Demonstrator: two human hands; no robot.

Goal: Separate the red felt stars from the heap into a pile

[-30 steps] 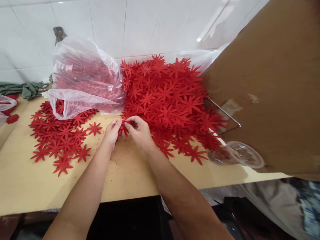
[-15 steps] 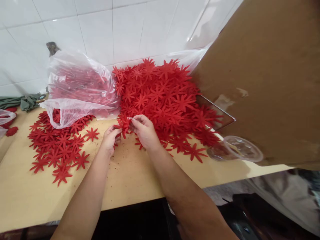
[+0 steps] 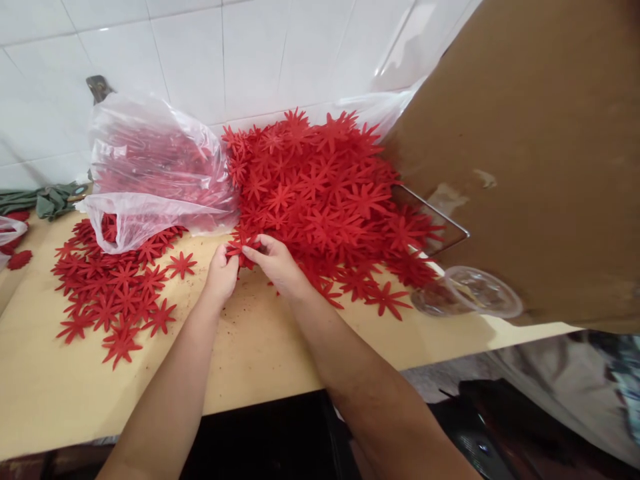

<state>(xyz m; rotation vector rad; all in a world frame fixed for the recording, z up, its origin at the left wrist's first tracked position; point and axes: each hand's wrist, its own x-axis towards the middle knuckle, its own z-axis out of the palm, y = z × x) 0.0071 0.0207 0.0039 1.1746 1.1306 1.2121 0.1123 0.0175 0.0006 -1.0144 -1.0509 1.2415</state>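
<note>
Between my hands is a red flower-shaped petal piece (image 3: pixel 243 249) with narrow pointed lobes; whether it is one layer or several I cannot tell. My left hand (image 3: pixel 223 272) pinches its left side, fingertips partly hidden. On its right side, my right hand (image 3: pixel 277 262) grips it with thumb and fingers closed. Right behind my hands rises a big heap of the same red petal pieces (image 3: pixel 315 193). To the left, a flatter pile of red petal pieces (image 3: pixel 117 287) spreads over the table (image 3: pixel 265 360), with one single piece (image 3: pixel 182 265) lying apart.
A clear plastic bag (image 3: pixel 160 170) full of red pieces leans against the tiled wall (image 3: pixel 190 60). A large cardboard box (image 3: pixel 540 153) stands at the right, beside a thin metal frame (image 3: pixel 435 208) and a clear plastic tub (image 3: pixel 484 292). Green cloth (image 3: pixel 53 201) lies far left.
My hands have come closer together around the red piece, and it now lies flatter, facing up. My right hand has shifted slightly left and down. The heaps look unchanged.
</note>
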